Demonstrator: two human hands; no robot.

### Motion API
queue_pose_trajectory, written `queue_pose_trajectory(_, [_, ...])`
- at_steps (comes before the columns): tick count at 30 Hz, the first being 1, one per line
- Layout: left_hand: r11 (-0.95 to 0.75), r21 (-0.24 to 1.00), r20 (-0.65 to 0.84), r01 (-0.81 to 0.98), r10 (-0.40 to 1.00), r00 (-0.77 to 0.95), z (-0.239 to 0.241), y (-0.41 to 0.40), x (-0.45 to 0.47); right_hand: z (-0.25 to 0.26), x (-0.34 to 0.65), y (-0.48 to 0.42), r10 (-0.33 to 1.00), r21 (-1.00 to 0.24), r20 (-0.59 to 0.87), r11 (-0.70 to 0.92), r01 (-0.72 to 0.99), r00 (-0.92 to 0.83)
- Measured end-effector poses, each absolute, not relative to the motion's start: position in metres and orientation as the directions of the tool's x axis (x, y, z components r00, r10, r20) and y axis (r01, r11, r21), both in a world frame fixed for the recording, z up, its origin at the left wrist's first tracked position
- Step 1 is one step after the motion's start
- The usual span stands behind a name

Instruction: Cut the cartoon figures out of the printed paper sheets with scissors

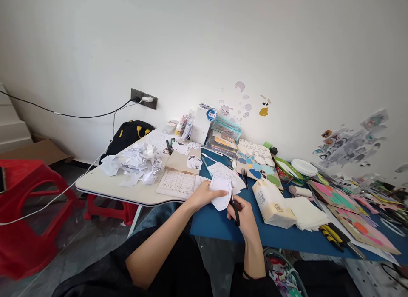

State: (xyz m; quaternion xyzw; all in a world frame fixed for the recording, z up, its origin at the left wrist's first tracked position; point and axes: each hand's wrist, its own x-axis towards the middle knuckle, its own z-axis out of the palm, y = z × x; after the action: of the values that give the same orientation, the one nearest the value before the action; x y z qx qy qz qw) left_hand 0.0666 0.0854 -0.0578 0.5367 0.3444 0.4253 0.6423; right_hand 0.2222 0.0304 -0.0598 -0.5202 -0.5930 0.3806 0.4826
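My left hand pinches a small piece of white paper with an outline drawn on it, its thumb lying across the front. In my right hand is a pair of black-handled scissors, my fingers wrapped in the handles. The blades meet the paper's right edge, partly hidden by it. Just behind the held piece lies a larger drawn sheet. A printed form lies left of my left hand on the white table.
Paper scraps pile up on the left. Right of my hands stands a tissue pack, with tweezers behind it and yellow-black cutters farther right. A red stool stands left; a waste bin is below the table edge.
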Motion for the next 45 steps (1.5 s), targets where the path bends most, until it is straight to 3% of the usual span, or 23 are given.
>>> queue_pose_trajectory(17, [0.088,0.984,-0.013,-0.158,0.906,0.423,-0.057,0.087,0.065,-0.06,0.22,0.035,0.978,-0.963,0.198,0.181,0.201,0.068])
queue_pose_trajectory(29, [0.08,0.981,-0.021,-0.179,0.952,0.306,-0.059,0.086,0.072,-0.067,0.224,0.035,0.964,-0.985,0.172,0.17,0.028,0.204])
queue_pose_trajectory(39, [0.008,0.99,0.034,-0.142,0.957,0.289,-0.056,0.083,0.075,-0.068,0.214,0.04,0.961,-0.989,0.145,0.147,0.008,0.235])
queue_pose_trajectory(45, [-0.16,0.987,0.159,-0.019,0.956,0.245,-0.038,0.088,0.059,-0.069,0.216,0.036,0.97,-0.991,0.132,0.135,-0.003,0.204])
